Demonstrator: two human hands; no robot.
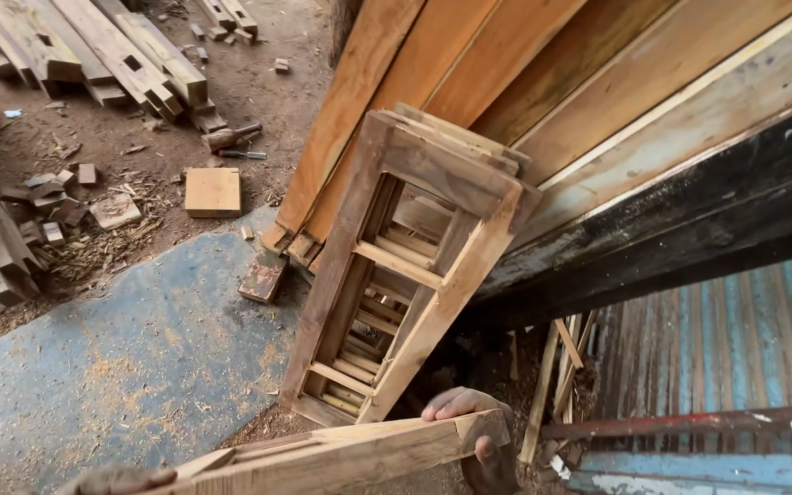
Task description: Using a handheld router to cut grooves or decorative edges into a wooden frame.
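The right hand (467,431) closes its grip around the end of a pale, rough-sawn wooden frame piece (350,458) that runs across the bottom of the view, fingers curled over its top edge and thumb under the cut end. The left hand (116,479) shows only as knuckles at the lower edge, resting against the same piece near its other end; how far its grip is closed cannot be told.

Just beyond, a stack of wooden window frames (396,275) leans upright against long orange-brown planks (469,64), their rails squared and unfinished, some darker, some fresh yellow. To the right runs a blackened, weathered beam (689,229) above corrugated blue metal sheeting (735,321), rusty in streaks.

The floor is bare earth strewn with shavings and offcuts. A worn blue mat (139,348) dusted with sawdust lies on it. A square wood block (213,191) sits near a hammer (231,137), and notched timbers (130,55) lie piled at the upper left.
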